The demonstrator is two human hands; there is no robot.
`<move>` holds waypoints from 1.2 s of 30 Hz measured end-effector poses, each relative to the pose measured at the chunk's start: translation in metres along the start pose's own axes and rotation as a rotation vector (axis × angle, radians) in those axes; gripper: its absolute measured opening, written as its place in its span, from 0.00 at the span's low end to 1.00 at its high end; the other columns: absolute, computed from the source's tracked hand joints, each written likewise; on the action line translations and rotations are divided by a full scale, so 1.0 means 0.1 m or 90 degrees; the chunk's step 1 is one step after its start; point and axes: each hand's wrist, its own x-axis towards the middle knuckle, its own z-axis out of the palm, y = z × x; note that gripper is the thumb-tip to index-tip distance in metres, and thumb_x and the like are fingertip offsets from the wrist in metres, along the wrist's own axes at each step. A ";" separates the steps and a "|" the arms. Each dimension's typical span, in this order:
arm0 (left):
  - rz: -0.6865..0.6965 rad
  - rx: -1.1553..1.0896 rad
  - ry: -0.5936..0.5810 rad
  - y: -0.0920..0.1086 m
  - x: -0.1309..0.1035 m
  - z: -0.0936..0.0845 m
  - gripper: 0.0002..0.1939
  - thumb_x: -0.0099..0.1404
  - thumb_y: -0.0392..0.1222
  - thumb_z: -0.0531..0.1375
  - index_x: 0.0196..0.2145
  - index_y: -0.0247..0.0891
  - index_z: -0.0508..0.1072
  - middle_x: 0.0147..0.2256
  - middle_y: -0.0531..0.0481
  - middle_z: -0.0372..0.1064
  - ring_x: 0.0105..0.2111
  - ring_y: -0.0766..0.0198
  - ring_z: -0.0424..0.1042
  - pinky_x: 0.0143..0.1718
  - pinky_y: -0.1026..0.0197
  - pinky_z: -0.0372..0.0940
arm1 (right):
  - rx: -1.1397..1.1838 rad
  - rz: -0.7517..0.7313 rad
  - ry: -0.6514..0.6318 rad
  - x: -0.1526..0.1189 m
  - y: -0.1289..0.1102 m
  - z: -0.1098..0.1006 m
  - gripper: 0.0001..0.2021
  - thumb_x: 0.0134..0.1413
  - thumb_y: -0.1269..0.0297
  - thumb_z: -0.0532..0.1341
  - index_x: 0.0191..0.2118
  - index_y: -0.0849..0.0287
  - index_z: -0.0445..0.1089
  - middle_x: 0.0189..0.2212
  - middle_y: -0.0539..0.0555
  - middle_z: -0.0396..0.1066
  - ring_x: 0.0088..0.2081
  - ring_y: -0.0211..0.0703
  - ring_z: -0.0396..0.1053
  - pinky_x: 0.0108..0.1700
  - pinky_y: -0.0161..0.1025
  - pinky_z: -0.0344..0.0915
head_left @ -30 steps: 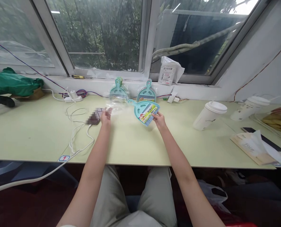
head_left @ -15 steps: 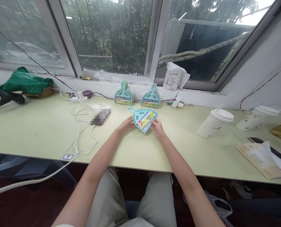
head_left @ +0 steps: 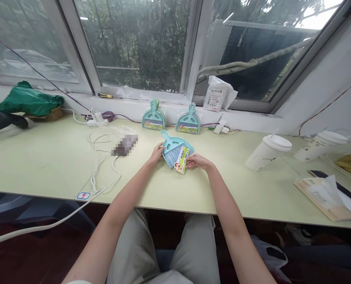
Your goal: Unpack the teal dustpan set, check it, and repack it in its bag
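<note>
A small teal dustpan-and-brush set lies on the pale green table in front of me. My left hand grips its left edge near the handle. My right hand pinches the colourful paper label, which is pulled partly off the pan so the grey bristles show. Two more packaged teal dustpan sets lean against the window sill behind. A clear plastic wrapper lies to the left.
A phone with white cables lies left of my hands. A lidded paper cup stands at the right, another cup, a dark phone and a tissue pack beyond it. A green bag sits far left.
My left hand dropped the clear wrapper by the phone and came over to the dustpan. The set came down to the table, and my right hand has slid the label off it.
</note>
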 end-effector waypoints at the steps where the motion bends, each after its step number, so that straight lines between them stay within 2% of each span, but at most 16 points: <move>1: 0.007 -0.003 0.014 0.01 0.00 -0.01 0.17 0.56 0.39 0.62 0.44 0.40 0.73 0.33 0.48 0.71 0.30 0.64 0.70 0.29 0.65 0.65 | 0.004 -0.007 0.017 -0.02 0.00 -0.06 0.07 0.48 0.68 0.66 0.32 0.69 0.75 0.29 0.65 0.77 0.28 0.46 0.76 0.28 0.34 0.73; 2: 0.011 -0.009 0.033 0.02 0.01 -0.03 0.17 0.55 0.39 0.62 0.44 0.40 0.73 0.33 0.48 0.71 0.30 0.63 0.69 0.29 0.65 0.65 | 0.024 -0.030 0.067 -0.04 -0.01 -0.14 0.06 0.48 0.69 0.65 0.32 0.68 0.74 0.29 0.64 0.77 0.27 0.45 0.76 0.26 0.33 0.72; 3: 0.011 -0.016 0.053 0.04 0.03 -0.05 0.16 0.55 0.38 0.63 0.43 0.40 0.73 0.32 0.49 0.71 0.30 0.63 0.69 0.29 0.65 0.65 | 0.060 -0.071 0.152 -0.05 -0.01 -0.21 0.06 0.50 0.69 0.64 0.33 0.67 0.74 0.29 0.62 0.77 0.27 0.44 0.76 0.25 0.32 0.70; 6: -0.002 -0.033 0.084 0.08 0.06 -0.12 0.16 0.54 0.37 0.63 0.42 0.39 0.74 0.28 0.50 0.70 0.27 0.65 0.69 0.29 0.65 0.65 | 0.211 -0.186 0.476 -0.08 0.00 -0.44 0.11 0.58 0.62 0.56 0.35 0.63 0.72 0.30 0.59 0.77 0.28 0.40 0.76 0.24 0.30 0.67; 7: -0.005 -0.033 0.084 0.09 0.07 -0.14 0.16 0.54 0.37 0.63 0.42 0.39 0.74 0.28 0.51 0.70 0.26 0.66 0.68 0.28 0.65 0.65 | 0.241 -0.183 0.542 -0.08 0.01 -0.49 0.14 0.60 0.58 0.53 0.34 0.63 0.71 0.30 0.59 0.77 0.27 0.40 0.75 0.24 0.30 0.66; 8: -0.006 -0.031 0.080 0.10 0.07 -0.15 0.16 0.54 0.37 0.63 0.42 0.38 0.75 0.28 0.51 0.70 0.25 0.66 0.68 0.27 0.65 0.65 | 0.243 -0.162 0.572 -0.08 0.01 -0.51 0.18 0.61 0.55 0.51 0.34 0.63 0.71 0.29 0.59 0.77 0.26 0.40 0.75 0.23 0.31 0.65; 10: -0.005 -0.022 0.056 0.09 0.07 -0.14 0.17 0.54 0.38 0.63 0.43 0.38 0.75 0.28 0.51 0.71 0.24 0.67 0.67 0.25 0.66 0.64 | 0.152 -0.129 0.563 -0.04 0.00 -0.44 0.21 0.60 0.51 0.50 0.32 0.63 0.72 0.26 0.59 0.76 0.21 0.39 0.72 0.21 0.32 0.62; 11: -0.006 -0.016 0.041 0.08 0.06 -0.13 0.17 0.54 0.38 0.64 0.43 0.37 0.76 0.28 0.50 0.71 0.24 0.67 0.67 0.24 0.66 0.64 | 0.064 -0.149 0.561 -0.01 0.00 -0.35 0.20 0.59 0.51 0.51 0.32 0.63 0.72 0.25 0.57 0.75 0.19 0.38 0.70 0.20 0.33 0.60; 13: 0.000 0.003 0.005 0.04 0.03 -0.08 0.18 0.54 0.40 0.64 0.44 0.38 0.76 0.29 0.50 0.71 0.25 0.66 0.68 0.23 0.67 0.63 | -0.174 -0.267 0.558 0.06 0.00 -0.08 0.16 0.58 0.54 0.52 0.34 0.59 0.73 0.25 0.53 0.74 0.20 0.37 0.68 0.25 0.34 0.62; 16: 0.035 0.044 -0.070 -0.01 -0.02 0.02 0.22 0.54 0.43 0.64 0.48 0.40 0.75 0.33 0.49 0.73 0.26 0.65 0.69 0.22 0.67 0.63 | -0.550 -0.402 0.555 0.16 0.02 0.37 0.11 0.58 0.60 0.54 0.37 0.55 0.72 0.35 0.54 0.74 0.35 0.43 0.71 0.36 0.37 0.64; 19: 0.078 0.077 -0.160 -0.02 -0.09 0.12 0.28 0.53 0.45 0.65 0.53 0.41 0.72 0.36 0.49 0.74 0.28 0.64 0.69 0.23 0.67 0.62 | -0.718 -0.426 0.578 0.20 0.03 0.63 0.10 0.59 0.61 0.53 0.42 0.55 0.70 0.40 0.58 0.70 0.42 0.47 0.68 0.36 0.38 0.63; 23: 0.081 0.090 -0.215 0.00 -0.14 0.17 0.28 0.53 0.47 0.66 0.52 0.38 0.73 0.35 0.47 0.75 0.29 0.61 0.70 0.25 0.65 0.61 | -0.747 -0.411 0.584 0.18 0.04 0.61 0.11 0.61 0.59 0.53 0.35 0.55 0.70 0.36 0.56 0.69 0.39 0.46 0.67 0.34 0.38 0.60; 27: 0.088 0.116 -0.234 0.02 -0.12 0.14 0.18 0.55 0.51 0.64 0.37 0.34 0.80 0.31 0.45 0.73 0.30 0.61 0.69 0.28 0.65 0.61 | -0.687 -0.401 0.617 0.15 0.06 0.56 0.15 0.60 0.60 0.51 0.26 0.56 0.69 0.29 0.53 0.68 0.29 0.40 0.64 0.29 0.36 0.54; 30: 0.115 0.198 -0.248 0.05 -0.09 0.10 0.20 0.58 0.55 0.60 0.29 0.33 0.79 0.23 0.48 0.68 0.23 0.67 0.62 0.24 0.65 0.57 | -0.598 -0.396 0.680 0.13 0.05 0.59 0.16 0.58 0.60 0.52 0.23 0.57 0.68 0.26 0.52 0.66 0.26 0.38 0.61 0.27 0.36 0.49; 33: 0.142 0.296 -0.260 0.09 -0.08 0.08 0.21 0.61 0.54 0.56 0.33 0.33 0.78 0.22 0.51 0.65 0.22 0.69 0.59 0.23 0.66 0.55 | -0.498 -0.379 0.674 0.09 -0.01 0.64 0.18 0.58 0.58 0.51 0.20 0.58 0.63 0.22 0.49 0.62 0.24 0.36 0.56 0.27 0.35 0.47; 36: 0.146 0.460 -0.224 0.11 -0.09 0.08 0.19 0.58 0.48 0.57 0.41 0.35 0.77 0.22 0.53 0.65 0.23 0.68 0.60 0.24 0.66 0.56 | -0.349 -0.360 0.684 0.02 -0.13 0.68 0.21 0.61 0.56 0.45 0.20 0.58 0.60 0.18 0.47 0.57 0.22 0.36 0.53 0.26 0.34 0.47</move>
